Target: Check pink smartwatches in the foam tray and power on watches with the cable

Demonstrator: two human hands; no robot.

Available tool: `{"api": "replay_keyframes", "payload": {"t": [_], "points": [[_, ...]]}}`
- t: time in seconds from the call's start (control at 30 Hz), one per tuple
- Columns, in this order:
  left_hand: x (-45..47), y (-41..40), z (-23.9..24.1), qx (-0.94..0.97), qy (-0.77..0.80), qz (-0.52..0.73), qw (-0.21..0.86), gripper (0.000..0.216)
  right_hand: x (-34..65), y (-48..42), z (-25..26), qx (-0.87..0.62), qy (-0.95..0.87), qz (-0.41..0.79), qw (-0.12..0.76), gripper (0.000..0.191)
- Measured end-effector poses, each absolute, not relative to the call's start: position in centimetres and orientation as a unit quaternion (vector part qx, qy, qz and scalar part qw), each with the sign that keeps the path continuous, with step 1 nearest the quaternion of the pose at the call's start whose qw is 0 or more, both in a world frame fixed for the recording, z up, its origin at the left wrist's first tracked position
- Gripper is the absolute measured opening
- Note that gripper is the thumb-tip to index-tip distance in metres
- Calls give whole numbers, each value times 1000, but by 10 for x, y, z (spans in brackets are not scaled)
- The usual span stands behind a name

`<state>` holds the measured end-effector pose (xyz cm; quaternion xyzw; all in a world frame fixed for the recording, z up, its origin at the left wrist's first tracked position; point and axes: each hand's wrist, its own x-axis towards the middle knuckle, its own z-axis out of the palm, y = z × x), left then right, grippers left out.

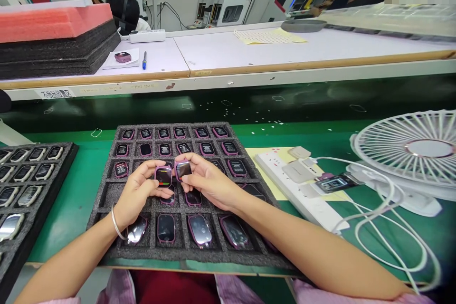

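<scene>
My left hand [140,190] is closed on a purple smartwatch [163,177] whose dark screen shows a red and green strip. Close beside it, my right hand [206,180] grips a second purple smartwatch [183,169], its dark screen tilted. Both are held above a black foam tray [103,194] with square compartments. Purple watch bodies lie in most of these, such as a watch [166,228] in the front row. Several in the back rows have lit screens with white text, like this watch [202,132]. My hands and forearms hide some compartments.
Another foam tray [66,152] of pale-framed watches lies left. To the right are a power strip [302,194] with chargers, looping white cables [395,247] and a white fan [409,147]. A raised shelf [213,54] behind bears stacked foam [57,33], a pen [144,61] and another watch [123,57].
</scene>
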<state>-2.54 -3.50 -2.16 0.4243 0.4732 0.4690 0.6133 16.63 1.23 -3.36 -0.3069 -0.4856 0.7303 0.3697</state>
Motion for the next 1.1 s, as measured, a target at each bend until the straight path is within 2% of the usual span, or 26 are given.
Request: {"api": "replay_keyframes", "payload": {"t": [0.2, 0.33, 0.67, 0.73, 0.9, 1.1], "points": [[-27, -34, -21, 423, 469, 477, 611, 39, 164, 16, -35, -305, -467, 744, 368, 34], [-31, -21, -2, 432, 444, 508, 598, 38, 159, 29, -20, -278, -438, 764, 383, 31], [-26, 47, 113, 545, 303, 630, 464, 51, 145, 98, 109, -143, -580, 626, 501, 19], [-24, 57, 131, 565, 285, 646, 427, 55, 146, 105, 132, -117, -602, 605, 507, 22], [-20, 74, 164, 605, 254, 670, 347, 58, 152, 113, 168, -79, -670, 539, 504, 45], [-16, 77, 179, 615, 236, 684, 314, 60, 156, 113, 183, -65, -697, 500, 510, 51]]}}
